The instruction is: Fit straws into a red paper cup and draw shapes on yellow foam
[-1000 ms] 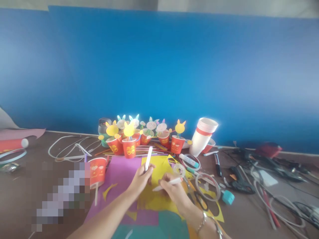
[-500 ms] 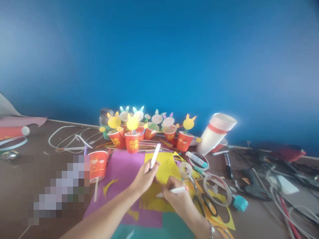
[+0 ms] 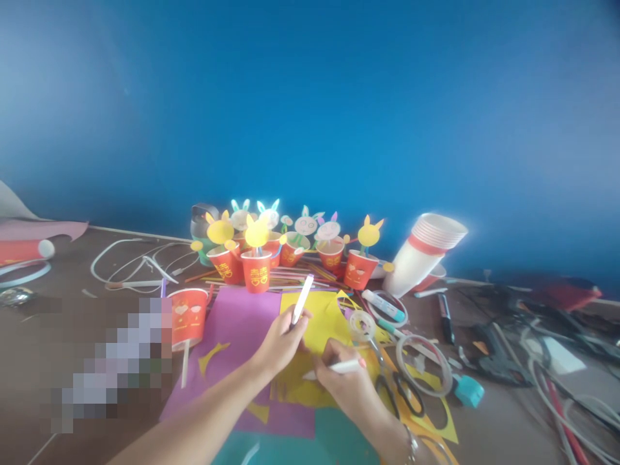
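Observation:
My left hand (image 3: 283, 339) is closed around a white marker (image 3: 302, 299), which stands tilted upright with a purple-tinted top end. In my right hand (image 3: 341, 374) lies a second white marker (image 3: 345, 367), its reddish end to the right and its pale tip pointing left, low over the yellow paper (image 3: 314, 316). Whether that tip touches the paper I cannot tell. Purple paper (image 3: 247, 323) spreads to the left, and teal paper (image 3: 290, 445) shows beneath at the front. Black-handled scissors (image 3: 409, 394) lie just right of my right wrist.
Red paper cups (image 3: 256, 274) with yellow and white rabbit-shaped cutouts line the back. Stacked white cups (image 3: 419, 255) lean to their right. Tape rolls (image 3: 423, 365), a glue stick (image 3: 385, 307), a black marker (image 3: 444, 316) and a glue gun (image 3: 498, 355) lie right; a red cup (image 3: 188, 316) sits left.
The camera view has shifted slightly. Both hands keep their hold on the two markers and stay in nearly the same pose over the yellow paper.

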### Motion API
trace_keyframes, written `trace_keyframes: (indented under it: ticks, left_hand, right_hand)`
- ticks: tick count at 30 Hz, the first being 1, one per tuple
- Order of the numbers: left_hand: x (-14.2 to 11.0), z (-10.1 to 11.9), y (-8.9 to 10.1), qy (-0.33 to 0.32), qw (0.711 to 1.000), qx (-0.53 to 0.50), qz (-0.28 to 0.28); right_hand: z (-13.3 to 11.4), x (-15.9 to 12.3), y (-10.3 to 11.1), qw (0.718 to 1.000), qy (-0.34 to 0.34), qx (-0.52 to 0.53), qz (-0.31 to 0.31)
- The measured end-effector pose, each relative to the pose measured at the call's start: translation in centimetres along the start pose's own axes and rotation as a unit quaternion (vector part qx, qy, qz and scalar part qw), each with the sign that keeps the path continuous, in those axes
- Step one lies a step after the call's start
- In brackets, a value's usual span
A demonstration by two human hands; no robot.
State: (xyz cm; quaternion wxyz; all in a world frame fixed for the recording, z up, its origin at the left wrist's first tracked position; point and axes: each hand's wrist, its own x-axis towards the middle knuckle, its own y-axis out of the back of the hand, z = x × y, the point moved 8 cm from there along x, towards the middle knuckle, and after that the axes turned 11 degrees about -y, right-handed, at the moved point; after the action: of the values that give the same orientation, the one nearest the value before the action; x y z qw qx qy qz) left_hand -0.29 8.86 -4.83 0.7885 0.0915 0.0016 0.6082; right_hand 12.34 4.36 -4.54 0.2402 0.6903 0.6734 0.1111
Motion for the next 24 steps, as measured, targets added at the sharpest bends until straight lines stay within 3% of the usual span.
trace_keyframes:
  ticks: [10,24]
  left_hand:
    - [0.10,0.05,-0.05,0.000,1.000,-0.002,-0.004]
    - [0.02,-0.06,-0.12,-0.003,1.000,-0.016,-0.001]
  right_hand:
    - [-0.27,-0.12,0.10,1.000,0.011,-0.017,0.014]
    - [-0.78,-0.37,-0.03,1.000,-0.010,0.019,-0.017]
